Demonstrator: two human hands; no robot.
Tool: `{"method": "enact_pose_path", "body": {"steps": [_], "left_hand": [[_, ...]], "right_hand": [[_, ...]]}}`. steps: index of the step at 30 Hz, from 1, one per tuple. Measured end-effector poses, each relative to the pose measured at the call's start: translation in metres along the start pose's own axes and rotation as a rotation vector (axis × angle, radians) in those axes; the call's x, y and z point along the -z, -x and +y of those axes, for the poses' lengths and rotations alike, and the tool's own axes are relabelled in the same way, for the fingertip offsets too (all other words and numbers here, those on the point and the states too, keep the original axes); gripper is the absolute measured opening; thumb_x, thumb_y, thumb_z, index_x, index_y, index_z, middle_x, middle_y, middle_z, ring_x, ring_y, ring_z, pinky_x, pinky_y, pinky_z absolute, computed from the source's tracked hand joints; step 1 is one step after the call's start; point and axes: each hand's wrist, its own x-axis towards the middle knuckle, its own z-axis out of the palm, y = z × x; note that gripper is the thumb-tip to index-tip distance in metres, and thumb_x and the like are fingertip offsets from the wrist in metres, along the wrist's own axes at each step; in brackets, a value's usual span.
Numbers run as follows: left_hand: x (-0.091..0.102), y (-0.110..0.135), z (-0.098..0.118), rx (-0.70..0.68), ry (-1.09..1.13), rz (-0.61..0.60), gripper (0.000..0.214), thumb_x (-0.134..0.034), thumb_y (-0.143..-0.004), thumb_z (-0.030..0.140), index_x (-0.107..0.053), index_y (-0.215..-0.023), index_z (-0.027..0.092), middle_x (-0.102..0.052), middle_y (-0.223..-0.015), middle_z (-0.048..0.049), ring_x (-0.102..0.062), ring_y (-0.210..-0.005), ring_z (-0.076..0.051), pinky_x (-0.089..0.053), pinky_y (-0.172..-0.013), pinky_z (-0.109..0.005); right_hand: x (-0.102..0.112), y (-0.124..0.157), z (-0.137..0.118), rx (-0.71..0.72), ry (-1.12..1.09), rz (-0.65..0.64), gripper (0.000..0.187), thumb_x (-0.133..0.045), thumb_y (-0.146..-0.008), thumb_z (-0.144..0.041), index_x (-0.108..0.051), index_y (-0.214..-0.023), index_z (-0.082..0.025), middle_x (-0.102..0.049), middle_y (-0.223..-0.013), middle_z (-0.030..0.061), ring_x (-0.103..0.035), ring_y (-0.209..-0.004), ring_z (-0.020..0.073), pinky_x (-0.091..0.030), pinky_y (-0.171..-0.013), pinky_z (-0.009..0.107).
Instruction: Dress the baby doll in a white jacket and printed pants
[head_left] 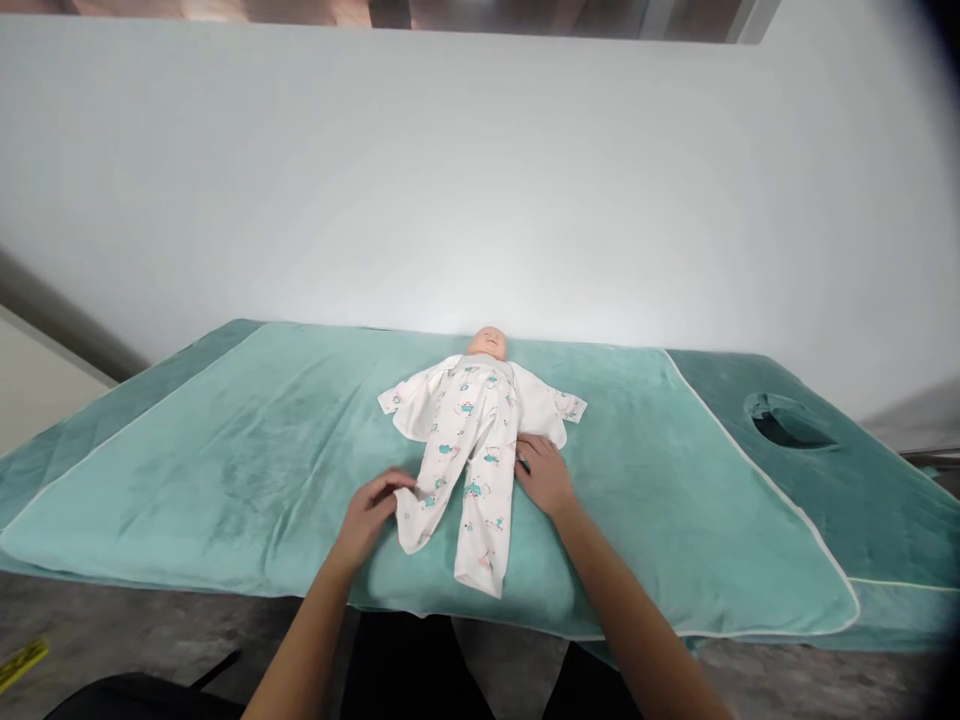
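Observation:
A baby doll (489,342) lies on its back on a green cover, its head towards the wall. Over it are a white long-sleeved baby top (541,402), sleeves spread, and white printed baby trousers (480,490) with teal and pink figures. My left hand (375,508) is closed at the outer edge of the left trouser leg, pinching the cloth near its hem. On the other side, my right hand (543,472) has curled fingers on the edge of the right trouser leg, just below the top's hem. The doll's body and limbs are hidden by the clothes.
A smooth green cover (225,460) with pale piping lies over a darker green bed (885,490). An oval hole (791,425) opens at the bed's right end. Behind stands a white wall (480,180). A yellow strip (22,662) is on the grey floor.

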Motion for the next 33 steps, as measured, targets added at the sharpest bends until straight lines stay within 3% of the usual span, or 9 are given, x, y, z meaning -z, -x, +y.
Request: {"method": "enact_pose_path", "body": {"steps": [6,9,13,17,20,23,28,30,33], "left_hand": [[0.009,0.039,-0.036,-0.015,0.073,0.016,0.012,-0.066,-0.077,0.030,-0.069,-0.072,0.020,-0.067,-0.081,-0.0056,-0.061,-0.082,-0.023,-0.049,-0.076,-0.034],[0.011,0.007,-0.047,-0.052,0.228,0.194,0.015,-0.065,-0.078,0.035,-0.068,-0.076,0.021,-0.067,-0.081,-0.0054,-0.061,-0.083,-0.024,-0.051,-0.078,-0.037],[-0.011,-0.075,-0.041,-0.009,0.068,0.291,0.018,-0.069,-0.078,0.040,-0.065,-0.081,0.022,-0.065,-0.082,-0.0022,-0.059,-0.079,-0.021,-0.051,-0.075,-0.035],[-0.044,-0.126,-0.033,-0.029,-0.160,0.185,0.030,-0.076,-0.074,0.046,-0.059,-0.083,0.023,-0.058,-0.080,0.0018,-0.051,-0.069,-0.015,-0.044,-0.067,-0.030],[-0.054,-0.129,-0.037,-0.081,-0.197,0.149,0.032,-0.067,-0.085,0.048,-0.050,-0.073,0.022,-0.050,-0.072,0.0029,-0.047,-0.066,-0.015,-0.040,-0.064,-0.029],[-0.053,-0.123,-0.044,-0.201,-0.166,0.184,0.033,-0.059,-0.092,0.043,-0.048,-0.070,0.022,-0.057,-0.087,-0.0017,-0.055,-0.082,-0.017,-0.044,-0.074,-0.031],[-0.051,-0.123,-0.046,-0.231,-0.037,0.211,0.031,-0.056,-0.094,0.037,-0.043,-0.070,0.022,-0.065,-0.114,-0.0068,-0.061,-0.108,-0.021,-0.045,-0.089,-0.034],[-0.051,-0.125,-0.047,-0.162,-0.022,0.230,0.031,-0.054,-0.094,0.035,-0.039,-0.070,0.022,-0.068,-0.103,-0.0045,-0.063,-0.100,-0.020,-0.045,-0.082,-0.032],[-0.049,-0.126,-0.049,-0.068,-0.024,0.301,0.031,-0.052,-0.092,0.031,-0.033,-0.069,0.023,-0.057,-0.073,0.0018,-0.059,-0.080,-0.017,-0.041,-0.069,-0.028]], "right_hand": [[0.000,0.003,0.018,-0.123,-0.367,0.147,0.023,-0.053,-0.093,-0.027,-0.067,-0.110,-0.022,-0.067,-0.115,0.0084,-0.062,-0.111,0.0228,-0.051,-0.100,0.041],[0.006,-0.005,0.011,-0.214,-0.459,0.206,0.024,-0.051,-0.095,-0.036,-0.066,-0.109,-0.023,-0.068,-0.110,0.0079,-0.065,-0.102,0.0218,-0.054,-0.091,0.039],[0.018,-0.044,-0.005,-0.279,-0.463,0.228,0.029,-0.053,-0.093,-0.044,-0.066,-0.111,-0.025,-0.069,-0.107,0.0073,-0.064,-0.102,0.0224,-0.054,-0.090,0.038],[0.020,-0.120,-0.011,-0.180,-0.395,0.080,0.029,-0.055,-0.092,-0.042,-0.065,-0.114,-0.026,-0.068,-0.114,0.0069,-0.063,-0.107,0.0218,-0.051,-0.094,0.038],[0.014,-0.176,-0.006,-0.071,-0.221,-0.069,0.024,-0.061,-0.088,-0.039,-0.066,-0.105,-0.023,-0.067,-0.113,0.0075,-0.061,-0.107,0.0227,-0.048,-0.093,0.037],[0.011,-0.214,-0.004,-0.021,-0.003,-0.274,0.023,-0.072,-0.080,-0.040,-0.064,-0.088,-0.019,-0.066,-0.096,0.0049,-0.060,-0.090,0.0210,-0.045,-0.079,0.033],[0.009,-0.239,-0.024,0.130,0.301,-0.508,0.021,-0.060,-0.092,-0.040,-0.057,-0.087,-0.020,-0.065,-0.083,0.0041,-0.058,-0.079,0.0201,-0.036,-0.067,0.029],[0.003,-0.243,-0.035,0.182,0.418,-0.557,0.020,-0.048,-0.099,-0.037,-0.057,-0.099,-0.020,-0.068,-0.088,0.0075,-0.060,-0.082,0.0225,-0.037,-0.069,0.030],[-0.010,-0.249,-0.047,0.096,0.547,-0.628,0.028,-0.039,-0.103,-0.039,-0.053,-0.117,-0.019,-0.071,-0.093,0.0122,-0.064,-0.084,0.0265,-0.040,-0.071,0.032]]}}
